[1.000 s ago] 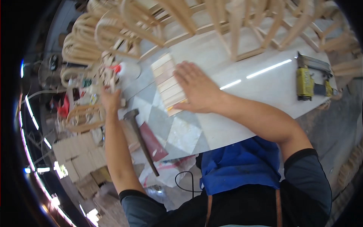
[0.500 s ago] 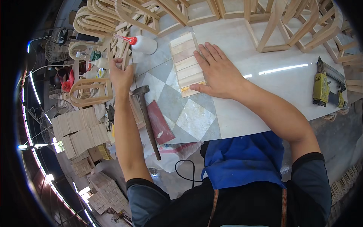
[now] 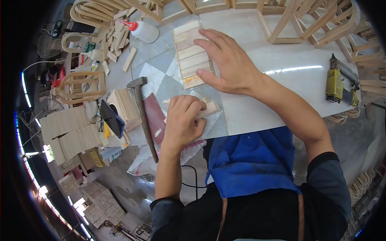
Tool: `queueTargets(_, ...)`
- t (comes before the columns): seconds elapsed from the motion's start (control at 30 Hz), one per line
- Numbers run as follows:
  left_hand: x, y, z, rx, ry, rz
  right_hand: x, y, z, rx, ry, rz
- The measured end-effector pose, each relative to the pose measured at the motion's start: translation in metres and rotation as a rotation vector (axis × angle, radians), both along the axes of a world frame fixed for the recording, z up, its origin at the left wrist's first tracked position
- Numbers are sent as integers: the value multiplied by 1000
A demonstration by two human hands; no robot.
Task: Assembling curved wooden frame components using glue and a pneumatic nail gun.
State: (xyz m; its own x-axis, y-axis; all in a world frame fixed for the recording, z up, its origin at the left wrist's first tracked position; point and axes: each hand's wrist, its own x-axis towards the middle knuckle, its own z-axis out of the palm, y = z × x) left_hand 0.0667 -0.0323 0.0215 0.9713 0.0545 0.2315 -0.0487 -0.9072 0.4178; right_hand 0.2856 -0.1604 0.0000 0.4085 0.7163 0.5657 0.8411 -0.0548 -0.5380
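Observation:
My left hand (image 3: 184, 118) is closed around a few small wood blocks (image 3: 210, 107) near the front edge of the bench. Their number is partly hidden by my fingers. Beyond it lies a row of pale wood slats (image 3: 194, 56), set side by side. My right hand (image 3: 235, 64) is open at the right side of this row, fingers spread, fingertips over the slats' ends. A hammer (image 3: 144, 114) lies left of my left hand, its handle hanging over the bench edge. Beside the hammer is a dark red flat sheet (image 3: 155, 116).
A white glue bottle (image 3: 145, 33) with a red cap lies beyond the slats. Loose wood pieces (image 3: 116, 40) are heaped at the far left. Curved wooden frames (image 3: 277, 26) line the far edge. A yellow nail gun (image 3: 335, 84) lies at the right; a phone (image 3: 111, 118) leans at the left.
My left hand has come from the far left to the near middle, now with wood blocks in it. My right hand has lifted its fingers somewhat from the slats.

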Motion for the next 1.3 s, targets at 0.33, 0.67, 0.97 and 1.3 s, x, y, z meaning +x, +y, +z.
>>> queueTargets(0.33, -17, 5, 1, -127, -63, 37, -67, -62, -2, -286, 72, 316)
queueTargets(0.67, -45, 44, -15, 20, -20, 209, -87, -69, 9, -293, 56, 173)
queueTargets(0.97, -56, 20, 10, 164, 34, 271, -102, -77, 1, -335, -51, 269)
queueTargets(1.3, -60, 40, 1, 62, -32, 415, -98, -37, 0, -328, -24, 305)
